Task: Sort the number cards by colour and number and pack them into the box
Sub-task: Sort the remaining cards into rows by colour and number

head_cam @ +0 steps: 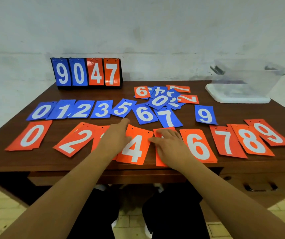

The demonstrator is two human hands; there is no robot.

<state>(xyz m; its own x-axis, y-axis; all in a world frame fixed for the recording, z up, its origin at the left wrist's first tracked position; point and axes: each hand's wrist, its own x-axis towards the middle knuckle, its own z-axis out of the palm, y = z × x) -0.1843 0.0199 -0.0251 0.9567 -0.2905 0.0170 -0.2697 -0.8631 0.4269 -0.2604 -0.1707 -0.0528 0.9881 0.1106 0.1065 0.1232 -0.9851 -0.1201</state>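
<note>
Blue number cards lie in a row on the brown table (79, 159), from blue 0 (41, 111) to blue 7 (168, 117), with blue 9 (205, 114) apart. In front runs an orange row: 0 (30, 136), 2 (76, 139), 4 (135, 146), 6 (198, 146), 7 (226, 142), 8 (252, 140), 9 (270, 132). My left hand (116, 135) lies flat over an orange card left of the 4. My right hand (170, 144) rests flat on the orange card between 4 and 6, hiding its number. The clear plastic box (247, 78) stands at the back right.
A mixed heap of blue and orange cards (166, 98) lies behind the blue row. A flip scoreboard (87, 72) showing 9047 stands at the back left against the wall. The box rests on its white lid (238, 99).
</note>
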